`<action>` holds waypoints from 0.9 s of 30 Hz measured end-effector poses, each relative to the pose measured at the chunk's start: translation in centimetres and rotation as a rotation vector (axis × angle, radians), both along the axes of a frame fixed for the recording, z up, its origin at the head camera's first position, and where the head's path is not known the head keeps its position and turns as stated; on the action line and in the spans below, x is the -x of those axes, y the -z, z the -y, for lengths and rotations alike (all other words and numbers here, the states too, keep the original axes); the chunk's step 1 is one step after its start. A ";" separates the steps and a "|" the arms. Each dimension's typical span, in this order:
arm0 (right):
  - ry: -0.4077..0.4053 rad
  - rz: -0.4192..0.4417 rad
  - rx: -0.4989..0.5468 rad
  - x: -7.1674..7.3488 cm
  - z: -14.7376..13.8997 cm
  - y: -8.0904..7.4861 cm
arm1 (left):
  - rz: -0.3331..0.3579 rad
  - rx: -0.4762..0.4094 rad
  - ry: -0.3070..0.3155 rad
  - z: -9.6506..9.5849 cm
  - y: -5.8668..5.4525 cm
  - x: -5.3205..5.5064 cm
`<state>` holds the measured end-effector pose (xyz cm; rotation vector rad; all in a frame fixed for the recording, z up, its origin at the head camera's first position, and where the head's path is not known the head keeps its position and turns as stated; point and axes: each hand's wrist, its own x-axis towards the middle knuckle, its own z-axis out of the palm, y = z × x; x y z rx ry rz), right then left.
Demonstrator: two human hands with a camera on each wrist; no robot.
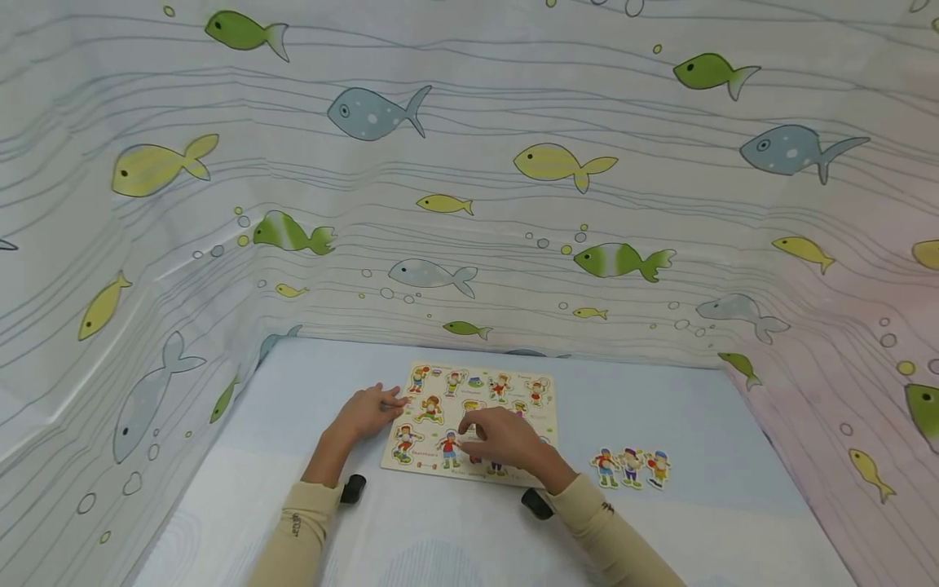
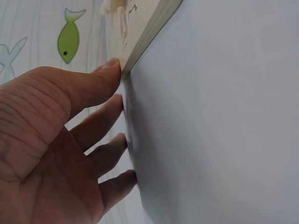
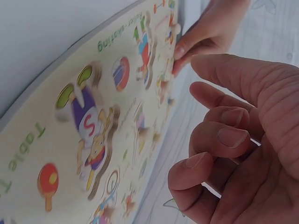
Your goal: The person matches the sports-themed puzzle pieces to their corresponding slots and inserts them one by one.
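A wooden picture puzzle board (image 1: pixel 455 469) printed with sports figures lies flat before me. My left hand (image 1: pixel 370 412) is at its left edge, the thumb (image 2: pixel 110 72) touching the board's side and the other fingertips down on the table. Over the lower middle of the board hovers my right hand (image 1: pixel 506 440), its fingers loosely bent and holding nothing; thumb and forefinger are apart. Below it, in the right wrist view, a figure piece in purple trousers with an "S" shirt (image 3: pixel 86 112) lies on the board. A red-and-blue figure piece (image 3: pixel 144 51) is near the "Roller-skating" label. My right hand hides part of the board.
Three loose figure pieces (image 1: pixel 631 469) lie side by side on the pale table (image 1: pixel 704 530), right of the board. A fish-patterned sheet (image 1: pixel 469 236) rises behind and at both sides. Dark wrist devices (image 1: pixel 538 504) sit under both forearms.
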<state>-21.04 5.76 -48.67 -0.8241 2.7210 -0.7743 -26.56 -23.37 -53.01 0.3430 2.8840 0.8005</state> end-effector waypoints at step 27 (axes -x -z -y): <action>-0.003 0.013 0.134 -0.5 -7.4 0.2 | 0.013 -0.034 -0.017 -0.2 -0.1 -0.3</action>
